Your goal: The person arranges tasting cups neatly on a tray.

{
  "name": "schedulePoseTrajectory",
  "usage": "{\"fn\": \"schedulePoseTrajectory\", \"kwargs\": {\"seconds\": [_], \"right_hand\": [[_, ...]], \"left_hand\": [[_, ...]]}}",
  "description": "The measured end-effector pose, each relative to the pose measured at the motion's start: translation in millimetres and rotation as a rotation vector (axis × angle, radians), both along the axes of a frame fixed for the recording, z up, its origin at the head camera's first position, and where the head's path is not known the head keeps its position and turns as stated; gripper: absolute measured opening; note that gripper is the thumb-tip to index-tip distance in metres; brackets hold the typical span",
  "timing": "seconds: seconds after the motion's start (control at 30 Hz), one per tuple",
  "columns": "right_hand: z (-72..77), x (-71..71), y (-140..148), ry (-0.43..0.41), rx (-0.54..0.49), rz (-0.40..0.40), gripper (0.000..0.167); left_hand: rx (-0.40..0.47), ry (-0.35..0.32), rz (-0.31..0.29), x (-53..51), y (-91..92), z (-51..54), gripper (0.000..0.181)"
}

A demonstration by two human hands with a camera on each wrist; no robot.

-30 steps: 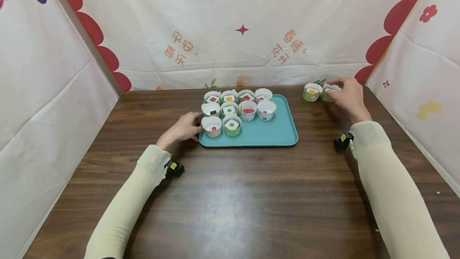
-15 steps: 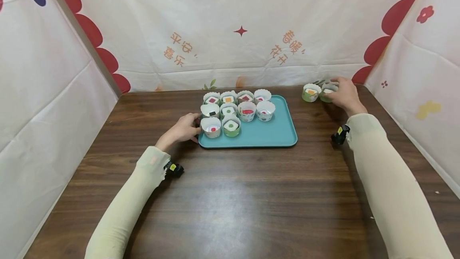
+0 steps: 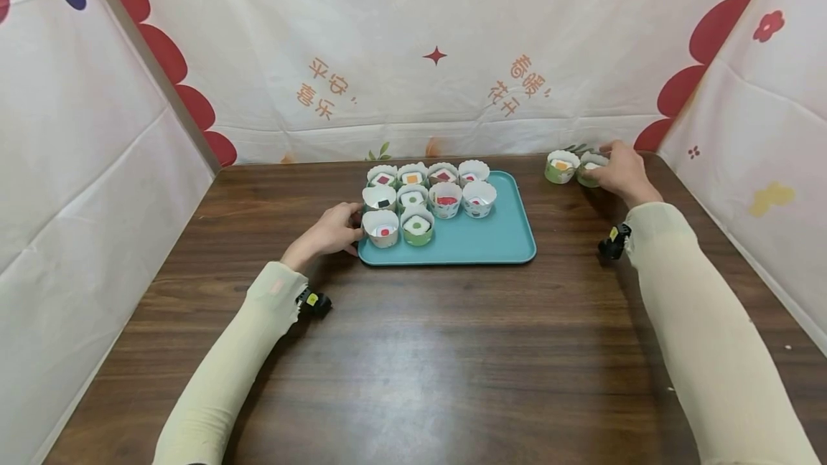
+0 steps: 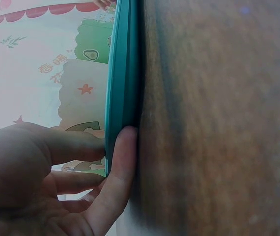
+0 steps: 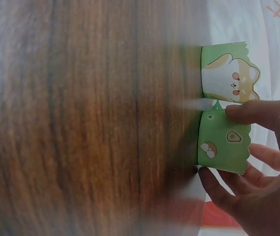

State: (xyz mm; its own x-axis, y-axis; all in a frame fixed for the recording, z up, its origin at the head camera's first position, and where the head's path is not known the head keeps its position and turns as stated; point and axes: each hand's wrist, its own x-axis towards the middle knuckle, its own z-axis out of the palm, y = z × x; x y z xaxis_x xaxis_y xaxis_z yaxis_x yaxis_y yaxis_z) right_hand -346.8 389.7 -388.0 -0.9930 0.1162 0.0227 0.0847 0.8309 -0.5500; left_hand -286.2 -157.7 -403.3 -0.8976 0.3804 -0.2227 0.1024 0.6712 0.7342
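At the table's back right, my right hand (image 3: 623,172) grips a green paper baking cup (image 5: 223,140) printed with an avocado, thumb on one side and fingers on the other. The cup stands on the table. Right beside it is another green cup (image 3: 561,166) with a cartoon animal on its side and a white piece with an orange square inside. My left hand (image 3: 332,229) holds the left edge of a teal tray (image 3: 481,239), its fingers (image 4: 122,152) against the rim. Rows of filled paper cups (image 3: 416,226) cover the tray's left and back parts.
A printed white cloth (image 3: 413,106) hangs behind the brown wooden table (image 3: 400,364), with more cloth (image 3: 769,163) along the right side. Bare tray surface shows at the front right. A small black camera sits on each wrist.
The right hand has shifted slightly and its wrist has moved a little farther back, with the fingers around the green cup. The left hand and the tray stay where they were.
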Motion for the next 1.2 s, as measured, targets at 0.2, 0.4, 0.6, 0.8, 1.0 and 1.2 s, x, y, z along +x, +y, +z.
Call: {"fn": "schedulePoseTrajectory", "kwargs": {"seconds": [0.2, 0.4, 0.6, 0.8, 1.0, 1.2], "right_hand": [[0.8, 1.9, 1.2, -0.044, 0.01, 0.02, 0.072], [-4.2, 3.5, 2.3, -0.055, 0.002, -0.004, 0.077], [-4.8, 6.5, 2.9, -0.047, 0.003, -0.034, 0.076], [-1.9, 11.9, 6.5, -0.026, 0.031, -0.046, 0.073], [4.0, 16.5, 9.6, -0.024, 0.022, -0.067, 0.076], [7.3, 19.5, 8.9, 0.018, 0.041, -0.059, 0.076]], "left_hand": [[0.003, 0.003, -0.001, 0.7, -0.7, -0.2, 0.065], [-0.005, 0.002, 0.003, 1.0, -1.4, -0.3, 0.065], [-0.012, 0.002, -0.005, 1.2, -0.6, 0.4, 0.065], [-0.01, 0.005, -0.009, -0.3, 0.5, 0.8, 0.065], [-0.007, 0.01, -0.014, -1.2, 0.9, 1.2, 0.064], [-0.012, 0.004, -0.004, -0.2, -0.9, 0.7, 0.065]]}}
